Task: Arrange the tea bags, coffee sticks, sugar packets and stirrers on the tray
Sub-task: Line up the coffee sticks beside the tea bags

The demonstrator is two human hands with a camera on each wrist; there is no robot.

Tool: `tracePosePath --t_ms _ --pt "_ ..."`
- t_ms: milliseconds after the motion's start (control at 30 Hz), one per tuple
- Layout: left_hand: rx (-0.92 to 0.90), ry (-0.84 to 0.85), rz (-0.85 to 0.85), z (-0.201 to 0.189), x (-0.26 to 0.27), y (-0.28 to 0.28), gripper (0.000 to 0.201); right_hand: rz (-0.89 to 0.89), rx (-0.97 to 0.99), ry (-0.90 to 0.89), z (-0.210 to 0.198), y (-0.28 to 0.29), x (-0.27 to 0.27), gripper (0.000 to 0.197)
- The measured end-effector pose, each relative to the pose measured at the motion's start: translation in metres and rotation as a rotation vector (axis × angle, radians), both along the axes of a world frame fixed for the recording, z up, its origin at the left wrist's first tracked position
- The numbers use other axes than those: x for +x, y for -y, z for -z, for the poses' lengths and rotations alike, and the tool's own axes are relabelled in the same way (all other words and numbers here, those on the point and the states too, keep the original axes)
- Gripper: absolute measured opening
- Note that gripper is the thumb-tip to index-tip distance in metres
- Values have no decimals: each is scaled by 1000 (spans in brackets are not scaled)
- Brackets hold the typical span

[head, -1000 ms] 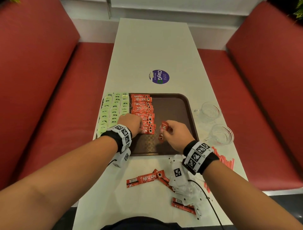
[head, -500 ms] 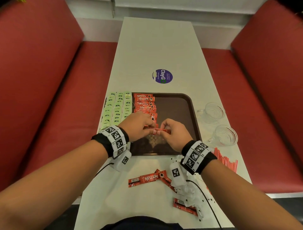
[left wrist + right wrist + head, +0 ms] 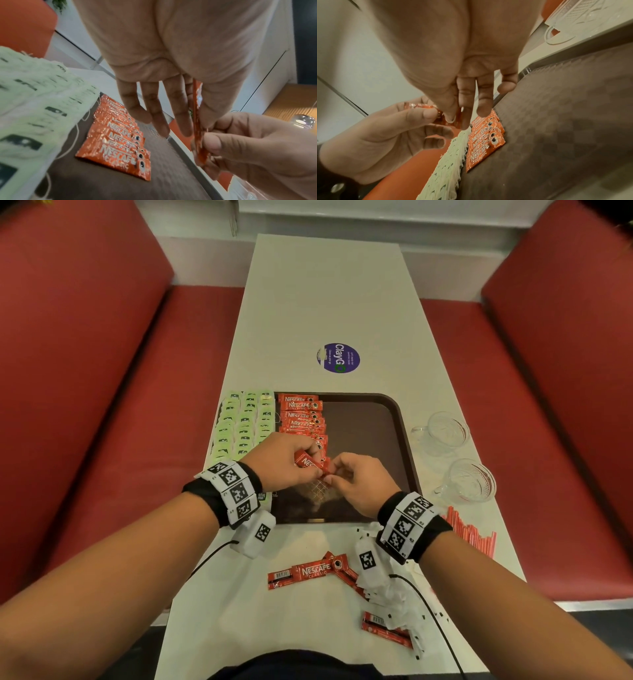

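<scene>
A brown tray (image 3: pixel 370 440) lies mid-table. Pale green tea bags (image 3: pixel 245 422) fill its left side in columns, and a column of red coffee sticks (image 3: pixel 301 419) lies beside them. Above the near end of that column, both hands hold one red coffee stick (image 3: pixel 310 463). My left hand (image 3: pixel 301 455) pinches its left part between thumb and fingers, and my right hand (image 3: pixel 334 470) pinches its right end. In the left wrist view the stick (image 3: pixel 197 121) shows edge-on above the tray. In the right wrist view the stick (image 3: pixel 440 117) is mostly hidden by fingers.
Loose coffee sticks (image 3: pixel 308 571) and white sugar packets (image 3: pixel 394 597) lie on the table in front of the tray. Red stirrers (image 3: pixel 472 535) lie at the right edge. Two glass cups (image 3: pixel 445 433) stand right of the tray. Red benches flank the table.
A second ago my right hand alone held the stick while the left rested on the column. The left hand has come over and now pinches the stick too.
</scene>
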State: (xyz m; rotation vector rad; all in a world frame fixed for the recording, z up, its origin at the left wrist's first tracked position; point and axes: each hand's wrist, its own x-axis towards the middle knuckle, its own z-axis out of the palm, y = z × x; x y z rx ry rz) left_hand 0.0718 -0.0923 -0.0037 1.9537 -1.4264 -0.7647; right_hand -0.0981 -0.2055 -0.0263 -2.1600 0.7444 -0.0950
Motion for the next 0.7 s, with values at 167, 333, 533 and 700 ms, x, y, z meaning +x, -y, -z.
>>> tracePosePath --t_ms 167,333,533,700 --pt "136 181 42 5 9 0 1 -12 -79 -44 1 2 -4 8" --pt "320 339 -29 28 15 5 5 -182 -150 -249 -6 -1 -12 38" --pt "428 510 -107 47 14 20 18 -510 -221 -515 -7 -21 -25 34" --pt "500 587 -138 49 13 31 25 -589 -333 -690 -7 -34 -35 44"
